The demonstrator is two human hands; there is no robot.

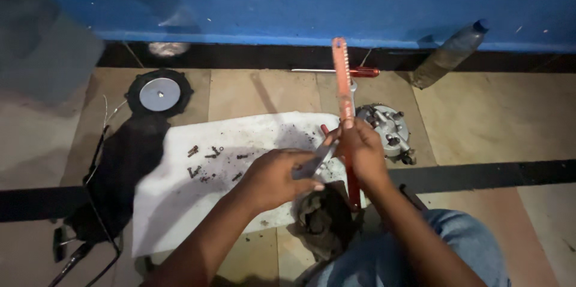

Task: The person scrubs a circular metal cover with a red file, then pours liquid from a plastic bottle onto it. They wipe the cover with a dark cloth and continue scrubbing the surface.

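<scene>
On the tiled floor, head view, below a blue wall:

- Right hand: closed around a long red-orange flat toothed strip, held upright in front of the person, its lower end running down past the wrist.
- Left hand: fingers closed on a short grey metal blade or file, its tip touching the strip just beside the right hand.
- White cloth sheet: spread flat; small dark screws and bolts lie loose on it, so by my reading dismantling is done and fastening is left.
- Round grey metal housing: beyond the right hand, bolts standing on it.
- Black round rubber diaphragm with silver centre disc: apart, far left.
- Red-handled screwdriver: by the wall.
- Clear plastic bottle: leaning on the wall.
- Dark rag: near the knee.
</scene>
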